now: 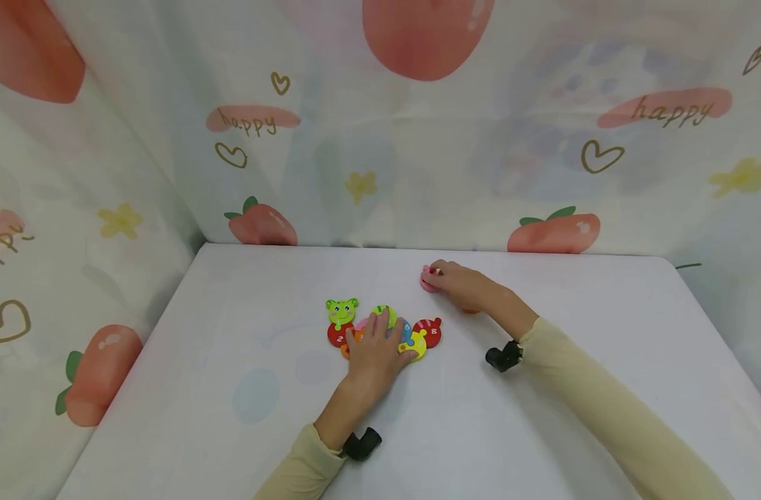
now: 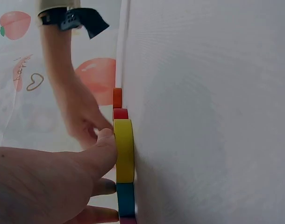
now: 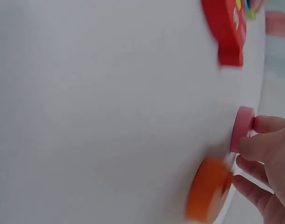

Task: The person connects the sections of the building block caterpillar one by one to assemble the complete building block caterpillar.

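A caterpillar-shaped puzzle of joined, numbered pieces lies on the white table, with a green face piece (image 1: pixel 341 312) at its left end and a red piece (image 1: pixel 427 332) at its right. My left hand (image 1: pixel 375 349) rests on the middle of it, fingers spread, covering several pieces. In the left wrist view the thumb touches a yellow piece (image 2: pixel 124 150). My right hand (image 1: pixel 464 285) pinches a pink puzzle piece (image 3: pixel 242 129) between thumb and finger, beyond the red end. Close beneath that hand lies an orange piece (image 3: pixel 209 190), mostly hidden from the head view.
The white table (image 1: pixel 243 292) ends at a back edge against a patterned curtain (image 1: pixel 418 160). A similar curtain hangs along the left side. Black wrist straps (image 1: pixel 504 356) sit on both arms.
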`<control>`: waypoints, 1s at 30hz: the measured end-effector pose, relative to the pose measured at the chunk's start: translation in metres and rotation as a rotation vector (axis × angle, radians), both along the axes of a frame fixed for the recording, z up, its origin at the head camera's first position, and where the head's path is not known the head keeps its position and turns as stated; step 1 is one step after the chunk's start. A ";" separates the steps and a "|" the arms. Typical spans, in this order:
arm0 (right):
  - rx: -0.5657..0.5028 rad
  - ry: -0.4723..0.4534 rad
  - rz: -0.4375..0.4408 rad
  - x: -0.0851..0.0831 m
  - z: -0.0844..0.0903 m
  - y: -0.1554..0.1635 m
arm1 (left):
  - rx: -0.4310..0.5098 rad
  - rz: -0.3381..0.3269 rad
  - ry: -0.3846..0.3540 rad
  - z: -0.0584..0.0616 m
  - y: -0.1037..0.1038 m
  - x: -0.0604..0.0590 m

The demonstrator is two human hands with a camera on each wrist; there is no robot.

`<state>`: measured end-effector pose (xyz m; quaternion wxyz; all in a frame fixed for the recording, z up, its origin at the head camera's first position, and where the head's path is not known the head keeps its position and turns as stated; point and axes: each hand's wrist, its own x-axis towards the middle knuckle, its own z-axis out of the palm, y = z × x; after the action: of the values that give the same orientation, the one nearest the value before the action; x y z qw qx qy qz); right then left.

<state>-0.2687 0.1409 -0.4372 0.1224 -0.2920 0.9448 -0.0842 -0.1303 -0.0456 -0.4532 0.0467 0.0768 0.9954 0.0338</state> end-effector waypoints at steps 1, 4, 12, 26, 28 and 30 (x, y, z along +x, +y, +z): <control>0.008 0.014 -0.003 0.001 -0.001 0.009 | -0.005 -0.006 -0.001 0.000 0.001 0.000; 0.001 0.049 -0.023 0.003 -0.002 0.036 | -0.023 -0.027 -0.018 0.000 0.003 0.001; -0.043 0.055 -0.065 0.003 -0.002 0.074 | -0.009 -0.038 -0.068 0.005 0.008 0.001; -0.008 0.113 -0.159 0.033 -0.006 0.088 | 0.012 -0.018 -0.080 0.005 0.013 -0.001; -0.011 0.151 -0.171 0.042 -0.008 0.089 | 0.021 -0.020 -0.080 0.006 0.012 -0.001; -0.018 0.185 -0.184 0.051 -0.009 0.090 | 0.021 -0.024 -0.077 0.007 0.012 0.000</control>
<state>-0.2181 0.2312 -0.4466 0.0237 -0.2118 0.9740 -0.0762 -0.1305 -0.0335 -0.4465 0.0846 0.0880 0.9914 0.0465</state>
